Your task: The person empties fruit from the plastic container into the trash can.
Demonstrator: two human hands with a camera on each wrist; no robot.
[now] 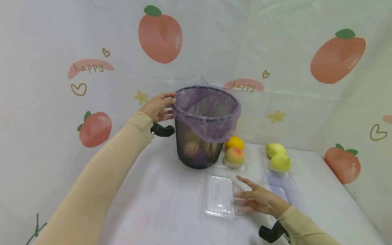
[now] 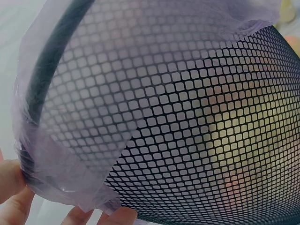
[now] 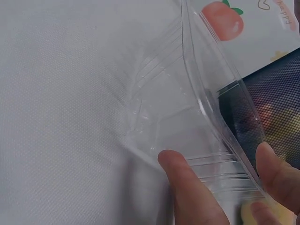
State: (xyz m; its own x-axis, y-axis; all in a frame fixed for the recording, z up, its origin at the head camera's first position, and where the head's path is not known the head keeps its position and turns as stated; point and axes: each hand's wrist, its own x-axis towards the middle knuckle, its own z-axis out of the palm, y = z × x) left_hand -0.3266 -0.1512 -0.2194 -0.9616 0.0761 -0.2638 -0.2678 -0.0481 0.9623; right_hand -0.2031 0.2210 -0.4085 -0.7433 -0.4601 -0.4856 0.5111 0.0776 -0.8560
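While the left hand (image 1: 158, 106) held the rim of the black mesh bin (image 1: 200, 144), its fingers curled against the purple liner bag (image 1: 211, 112) folded over the edge, the right hand (image 1: 260, 200) lay at the near right edge of a clear plastic clamshell tray (image 1: 218, 194). The head view showed the right fingers spread and nearly flat; the right wrist view showed a thumb and fingertips (image 3: 187, 187) on either side of the raised clear wall, so the hand appeared to be pinching it lightly, though the transparent plastic made the contact hard to confirm.

The tray held nothing and sat on the white tablecloth (image 1: 153, 204) just in front of the bin. Behind it, touching the bin's right side, a second clear tray held an orange (image 1: 234, 143) and a peach (image 1: 234, 156). Further right, a third tray held two yellow-green fruits (image 1: 278, 157), well apart from the bin.

Through the mesh, yellow and reddish shapes (image 2: 229, 140) were visible low inside the bin, judged to be fruit already dropped in. On that reading, one tray had been emptied and two loaded trays remained untouched.
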